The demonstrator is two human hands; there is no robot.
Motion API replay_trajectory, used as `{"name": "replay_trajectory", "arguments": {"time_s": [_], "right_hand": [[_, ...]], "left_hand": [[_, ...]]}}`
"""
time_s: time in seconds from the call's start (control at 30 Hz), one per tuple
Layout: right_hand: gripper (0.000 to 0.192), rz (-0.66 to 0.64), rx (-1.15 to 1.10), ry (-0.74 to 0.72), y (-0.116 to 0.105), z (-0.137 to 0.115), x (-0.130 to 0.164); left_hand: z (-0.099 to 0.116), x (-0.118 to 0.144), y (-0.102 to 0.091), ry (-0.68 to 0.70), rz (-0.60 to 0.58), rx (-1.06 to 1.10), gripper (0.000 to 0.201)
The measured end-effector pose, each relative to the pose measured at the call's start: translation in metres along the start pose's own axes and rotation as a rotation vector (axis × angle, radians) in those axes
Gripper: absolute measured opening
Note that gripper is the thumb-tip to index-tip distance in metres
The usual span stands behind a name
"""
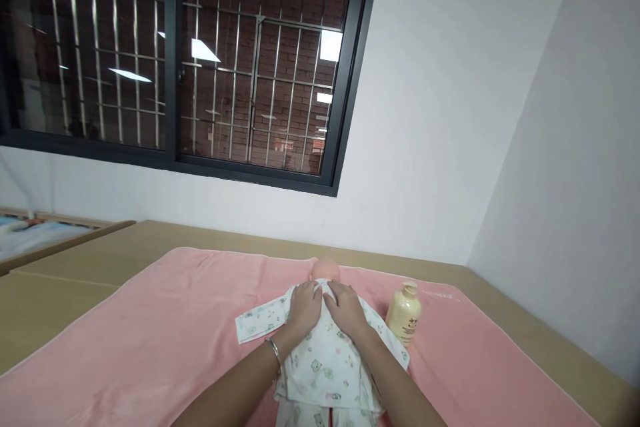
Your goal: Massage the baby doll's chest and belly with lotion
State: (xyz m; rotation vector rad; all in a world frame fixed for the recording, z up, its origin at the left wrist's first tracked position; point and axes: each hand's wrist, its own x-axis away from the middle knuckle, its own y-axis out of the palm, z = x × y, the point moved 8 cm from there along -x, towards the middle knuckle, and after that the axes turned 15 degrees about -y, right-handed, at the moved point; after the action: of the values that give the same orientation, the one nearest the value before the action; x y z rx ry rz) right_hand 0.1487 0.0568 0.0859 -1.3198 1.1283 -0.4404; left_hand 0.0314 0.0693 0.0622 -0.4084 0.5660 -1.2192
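Observation:
A baby doll [325,360] in a white long-sleeved top and trousers with small printed figures lies with its smooth head [325,269] toward the wall. Whether it lies face up or face down I cannot tell. My left hand [304,305] rests on the top near one shoulder, fingers laid out over the cloth; a silver bangle circles that wrist. Opposite it, my right hand [347,307] lies on the other shoulder, fingers also extended. Both thumbs point toward the collar. One sleeve [260,320] stretches out to the left, and the other slants down on the right.
Under the doll spreads a pink blanket [165,320] on a wooden table [165,232]. A pale yellow pump bottle [404,313] stands close by the right sleeve. Behind are a white wall [415,113] and a barred window [265,80]. Another wooden-edged surface [45,240] is at the far left.

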Motion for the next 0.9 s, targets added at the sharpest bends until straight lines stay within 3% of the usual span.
{"name": "replay_trajectory", "arguments": {"time_s": [0.27,0.5,0.67,0.9], "right_hand": [[0.057,-0.003,0.137,0.190,0.008,0.015,0.006],[0.055,-0.035,-0.016,0.072,0.008,0.022,0.002],[0.059,-0.035,-0.068,0.082,0.011,0.030,0.002],[0.047,-0.063,0.087,0.088,0.002,0.005,0.006]], "left_hand": [[-0.012,-0.006,0.011,0.034,0.024,-0.084,0.040],[-0.014,-0.007,0.014,0.128,0.005,-0.097,0.039],[-0.006,-0.005,0.014,0.256,-0.025,-0.096,0.037],[-0.004,0.004,0.003,0.264,0.080,-0.111,0.031]]}}
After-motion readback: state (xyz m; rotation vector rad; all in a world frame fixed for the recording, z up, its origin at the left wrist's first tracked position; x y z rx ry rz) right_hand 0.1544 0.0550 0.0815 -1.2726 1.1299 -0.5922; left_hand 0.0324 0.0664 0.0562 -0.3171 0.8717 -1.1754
